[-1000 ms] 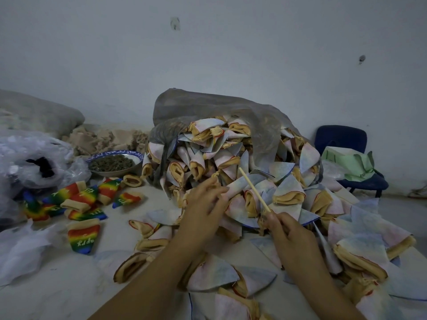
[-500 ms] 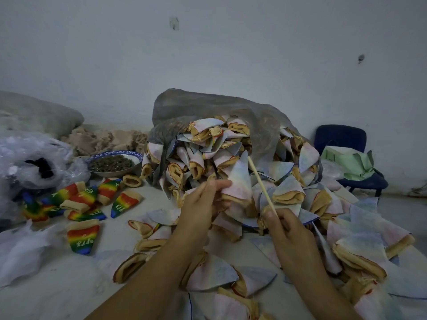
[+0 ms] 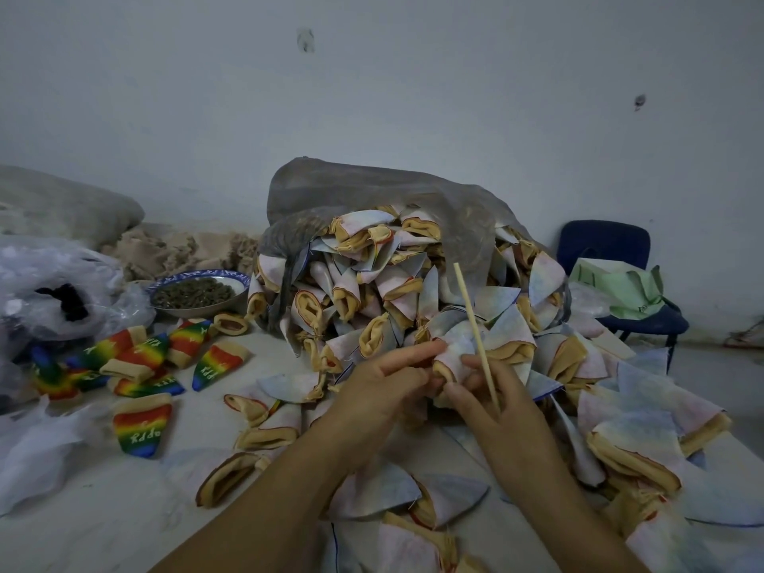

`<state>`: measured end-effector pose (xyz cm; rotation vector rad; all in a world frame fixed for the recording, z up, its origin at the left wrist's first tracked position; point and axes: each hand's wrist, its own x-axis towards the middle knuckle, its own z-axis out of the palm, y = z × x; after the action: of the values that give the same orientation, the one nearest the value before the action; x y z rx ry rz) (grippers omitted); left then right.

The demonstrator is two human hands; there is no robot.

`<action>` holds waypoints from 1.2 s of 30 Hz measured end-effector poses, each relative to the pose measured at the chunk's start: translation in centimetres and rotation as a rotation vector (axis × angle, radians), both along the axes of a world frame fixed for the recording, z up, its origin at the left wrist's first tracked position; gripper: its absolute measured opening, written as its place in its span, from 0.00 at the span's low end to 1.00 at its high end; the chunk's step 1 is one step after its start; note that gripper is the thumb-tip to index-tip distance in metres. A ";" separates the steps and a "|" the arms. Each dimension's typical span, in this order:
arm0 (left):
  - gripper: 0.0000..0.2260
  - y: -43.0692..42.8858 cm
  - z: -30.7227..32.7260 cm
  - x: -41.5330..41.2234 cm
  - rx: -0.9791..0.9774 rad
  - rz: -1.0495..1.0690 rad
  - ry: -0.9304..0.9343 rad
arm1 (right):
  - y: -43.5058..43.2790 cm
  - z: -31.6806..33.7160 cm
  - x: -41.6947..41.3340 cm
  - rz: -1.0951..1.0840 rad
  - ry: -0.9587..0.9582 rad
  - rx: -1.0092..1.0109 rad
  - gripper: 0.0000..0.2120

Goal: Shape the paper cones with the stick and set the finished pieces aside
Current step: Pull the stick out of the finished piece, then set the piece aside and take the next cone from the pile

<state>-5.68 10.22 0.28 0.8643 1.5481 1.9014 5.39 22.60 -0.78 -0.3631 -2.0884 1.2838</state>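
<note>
1. At 6 o'clock in the head view, two bare arms reach up to the middle, over a white table.
2. The left hand comes in from 7 o'clock. Its long fingers and thumb pinch a small pale blue-and-pink paper cone with a tan rim.
3. The right hand comes in from 5 o'clock. Its fingers are curled round a thin pale wooden stick, and its thumb touches the cone too.
4. The stick's long line runs from 5 o'clock, down in the right hand, up to 11 o'clock. Its top end is bare. Its low end is hidden in the hand.
5. The cone sits just beside the stick, at 9 o'clock from it, between the two hands. Its tan mouth looks toward 7 o'clock. I cannot tell where its point is.
6. I think the stick is not inside the cone yet. The right hand is the nearer one, so it would have to tip one end toward 9 o'clock and into the mouth while the left hand holds the cone.
7. At 12 o'clock a big heap of pale paper cones spills from a grey plastic bag.
8. At 9 o'clock lie small rainbow-striped cones, likely the finished ones. A blue-rimmed bowl of dark bits sits at 10 o'clock.
</note>
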 end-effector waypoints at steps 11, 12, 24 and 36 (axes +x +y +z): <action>0.10 0.7 -0.5 0.7 -0.106 0.051 0.344 | -0.1 0.4 0.4 -0.075 0.080 0.037 0.05; 0.09 0.8 -0.6 0.8 -0.124 0.094 0.408 | -0.1 0.4 0.4 -0.072 0.081 0.034 0.05; 0.08 0.7 0.3 0.7 0.036 0.034 -0.207 | -0.3 -0.1 0.0 -0.126 0.053 0.106 0.07; 0.08 0.0 0.9 0.2 0.112 -0.349 -0.644 | -1.3 1.1 -0.2 0.301 0.116 -0.815 0.10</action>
<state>-5.51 10.24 1.14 0.4511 0.8518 1.7733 5.21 21.27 0.31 -0.3060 -1.4713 2.2559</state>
